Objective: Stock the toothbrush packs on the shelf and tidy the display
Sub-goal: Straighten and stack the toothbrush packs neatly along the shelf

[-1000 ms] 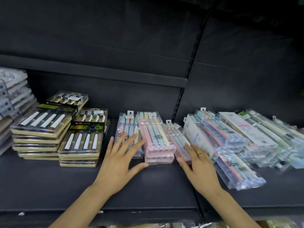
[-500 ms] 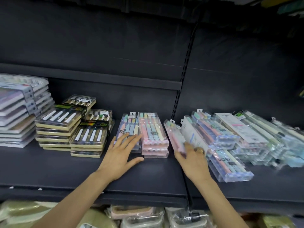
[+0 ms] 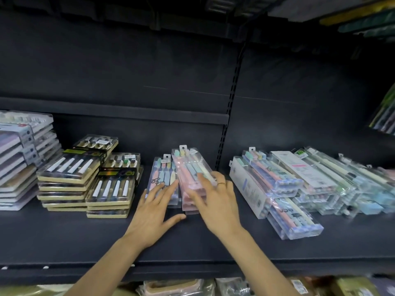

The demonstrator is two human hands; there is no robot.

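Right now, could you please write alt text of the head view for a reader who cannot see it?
Two hands tidy clear toothbrush packs on a dark shelf: the left hand rests on a flat pack, the right hand on a pink stack. Gold-trimmed packs sit left, a loose pile right.

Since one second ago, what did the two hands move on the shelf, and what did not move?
The right hand carried a pastel toothbrush pack leftward from beside the right-side heap and laid it on the pink stack, where its fingers rest on it. The left hand stayed flat on the neighbouring pack. The black-and-gold stacks did not move.
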